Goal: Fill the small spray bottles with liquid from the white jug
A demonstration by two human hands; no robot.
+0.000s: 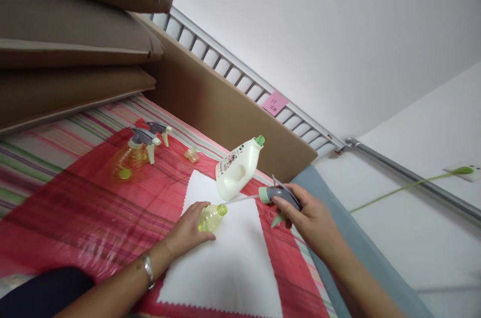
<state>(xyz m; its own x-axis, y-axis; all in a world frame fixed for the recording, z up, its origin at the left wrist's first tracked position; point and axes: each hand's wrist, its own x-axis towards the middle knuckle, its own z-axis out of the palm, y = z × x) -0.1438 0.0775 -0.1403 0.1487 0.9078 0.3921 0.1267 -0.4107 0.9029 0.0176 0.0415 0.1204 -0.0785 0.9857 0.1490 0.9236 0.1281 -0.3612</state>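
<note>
Red plastic-covered cloth (93, 208) under me; my left hand (188, 233) wraps a small yellowish bottle (211, 217); my right hand (311, 220) fingers pinch a grey-green trigger sprayer head (278, 195).

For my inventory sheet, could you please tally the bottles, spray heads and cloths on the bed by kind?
Yellow bottles: 2, one in the left hand at, one lying on the red cloth.
White bottle: 1.
Grey spray heads: 3, one in the right hand at, two at and.
Cloths: 2, red and white.
Total: 8.
</note>
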